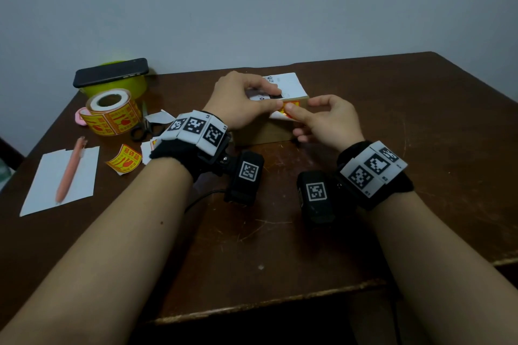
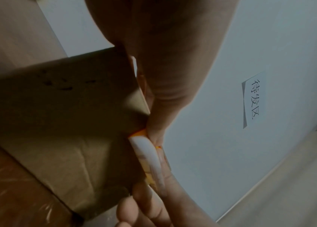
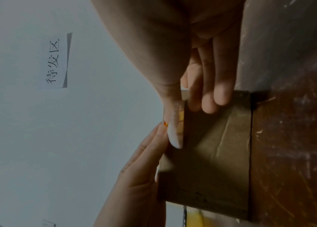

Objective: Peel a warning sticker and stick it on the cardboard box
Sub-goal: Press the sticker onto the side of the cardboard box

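Note:
A brown cardboard box (image 1: pixel 263 131) (image 2: pixel 56 115) (image 3: pixel 212 161) stands mid-table, with a white shipping label (image 1: pixel 288 84) on its top. A yellow-and-red warning sticker (image 1: pixel 291 106) lies at the top's near edge, and its white backing (image 2: pixel 149 153) (image 3: pixel 175 135) curls off below it. My left hand (image 1: pixel 276 98) pinches the sticker's left end against the box edge, forefinger on top of the box and thumb at the front. My right hand (image 1: pixel 301 108) pinches the sticker's right part with its thumb on the face. Its other fingers (image 3: pixel 219 92) hang before the box's front wall.
At the left stand a roll of warning stickers (image 1: pixel 112 112), black scissors (image 1: pixel 145 126), and a phone (image 1: pixel 110 73) on a yellow-green tub (image 1: pixel 120 88). A loose sticker (image 1: pixel 124 159) and a pink pen (image 1: pixel 70 168) on white paper (image 1: pixel 44 187) lie nearer. The table's worn front edge (image 1: pixel 266 302) is close.

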